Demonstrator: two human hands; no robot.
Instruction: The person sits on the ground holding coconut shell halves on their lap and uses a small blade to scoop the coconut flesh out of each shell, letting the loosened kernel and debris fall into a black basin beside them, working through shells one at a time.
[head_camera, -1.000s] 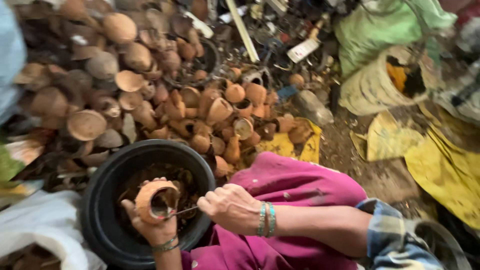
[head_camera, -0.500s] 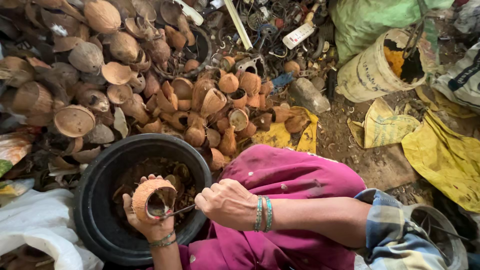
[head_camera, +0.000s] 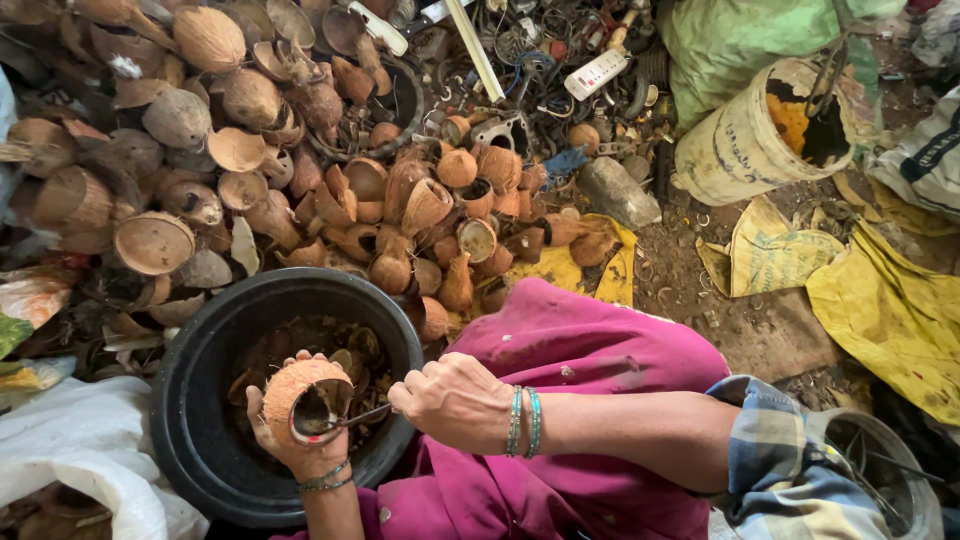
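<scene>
Over the black tub (head_camera: 190, 400) on the ground, a coconut shell half (head_camera: 300, 395) is being cupped by the left hand (head_camera: 295, 440), fingers curled around it; a metal scraper (head_camera: 360, 417) is being gripped by the right hand (head_camera: 455, 400), fingers closed, its tip inside the shell.

Your left hand (head_camera: 295, 450) cups a coconut shell half (head_camera: 300, 395) over the black basin (head_camera: 200, 420). Your right hand (head_camera: 455, 400) grips a thin metal scraper (head_camera: 350, 420), its tip inside the shell. Empty shells (head_camera: 300, 170) are piled just beyond the basin.
</scene>
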